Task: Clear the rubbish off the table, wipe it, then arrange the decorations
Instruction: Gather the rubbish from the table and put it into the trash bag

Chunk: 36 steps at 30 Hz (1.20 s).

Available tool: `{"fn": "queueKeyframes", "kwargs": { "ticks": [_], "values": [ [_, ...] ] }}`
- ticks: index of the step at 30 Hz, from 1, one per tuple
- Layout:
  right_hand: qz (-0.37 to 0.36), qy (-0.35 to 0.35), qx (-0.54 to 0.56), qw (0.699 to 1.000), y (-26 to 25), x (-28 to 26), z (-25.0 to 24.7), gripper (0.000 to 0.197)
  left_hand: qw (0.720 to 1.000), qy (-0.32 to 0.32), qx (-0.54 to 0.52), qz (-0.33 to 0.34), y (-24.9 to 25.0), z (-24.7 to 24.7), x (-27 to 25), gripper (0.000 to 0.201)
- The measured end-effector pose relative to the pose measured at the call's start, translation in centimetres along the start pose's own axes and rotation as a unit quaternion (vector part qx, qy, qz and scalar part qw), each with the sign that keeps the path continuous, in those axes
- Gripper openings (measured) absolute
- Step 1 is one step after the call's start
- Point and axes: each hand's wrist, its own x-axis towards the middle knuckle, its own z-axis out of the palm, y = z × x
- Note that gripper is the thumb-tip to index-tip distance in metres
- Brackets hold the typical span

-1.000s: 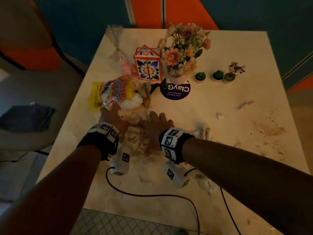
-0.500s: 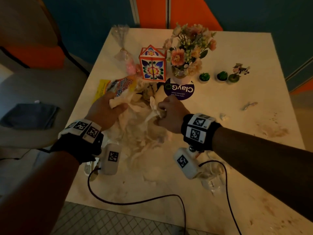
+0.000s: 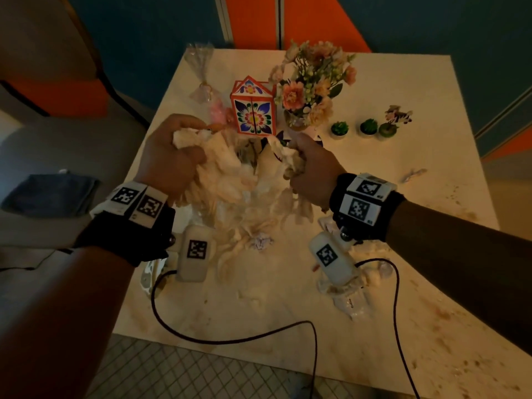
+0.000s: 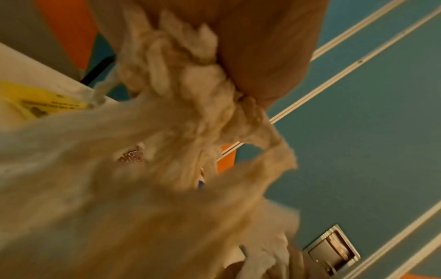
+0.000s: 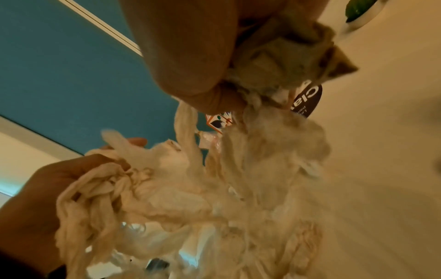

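Left hand (image 3: 168, 159) and right hand (image 3: 312, 168): each has its fingers clenched around one end of a tangled mass of off-white shredded tissue rubbish (image 3: 247, 191). The mass hangs between the hands above the pale square table (image 3: 431, 90), with its lower strands trailing down toward the surface. Behind it stand a house-shaped box with a floral print (image 3: 252, 110) and a vase of pink and peach flowers (image 3: 313, 82). Small green potted plants (image 3: 339, 129) stand to the right. The table surface is stained.
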Motion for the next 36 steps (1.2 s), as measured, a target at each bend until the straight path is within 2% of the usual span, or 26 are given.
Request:
{"fn": "queueKeyframes", "kwargs": {
  "ticks": [3,6,8,11,14,16,19,21,24,28,30,33,36],
  "values": [
    [-0.015,-0.026,-0.015,0.999,-0.2,-0.2,-1.1,0.061,1.0,-0.016,0.007,0.0,1.0,0.3,-0.7,0.036],
    [-0.004,-0.021,-0.065,0.998,-0.1,-0.5,-2.5,0.048,1.0,-0.016,0.006,0.011,2.1,0.4,-1.0,0.03],
    [0.003,-0.009,-0.05,0.999,0.1,-0.8,-3.6,0.04,1.0,0.0,0.005,0.024,3.0,0.3,-1.2,0.026],
    [0.01,0.016,-0.045,0.999,0.8,-1.4,-5.2,0.03,0.999,0.033,-0.017,0.038,4.3,0.0,-1.2,0.019],
    [0.027,0.049,-0.063,0.996,1.9,-2.3,-7.3,0.006,0.996,0.064,-0.029,0.055,5.6,-0.2,-1.3,0.01],
    [0.044,0.065,-0.047,0.996,2.6,-3.3,-9.4,0.014,0.994,0.067,-0.059,0.065,6.9,0.0,-1.6,0.01],
    [0.058,0.117,-0.017,0.991,4.1,-5.5,-12.7,0.005,0.991,0.06,-0.091,0.083,9.6,1.5,-2.5,0.025],
    [0.077,0.155,0.023,0.985,5.3,-7.3,-14.9,0.008,0.988,0.05,-0.113,0.089,11.3,3.0,-2.8,0.02],
    [0.119,0.217,0.088,0.965,7.3,-10.2,-18.3,0.009,0.987,0.026,-0.135,0.084,14.1,6.2,-3.7,0.01],
    [0.13,0.252,0.081,0.955,11.0,-14.4,-22.9,0.009,0.981,-0.029,-0.162,0.101,18.5,12.8,-6.3,0.016],
    [0.135,0.261,0.086,0.952,13.7,-16.5,-25.1,0.011,0.98,-0.053,-0.163,0.101,20.6,17.1,-8.2,0.018],
    [0.148,0.266,0.114,0.946,18.5,-19.2,-28.2,0.018,0.977,-0.103,-0.158,0.102,22.9,24.3,-10.8,0.005],
    [0.182,0.265,0.131,0.938,23.7,-21.6,-30.5,0.019,0.971,-0.165,-0.141,0.104,24.7,31.9,-13.3,0.009]
  ]
}}
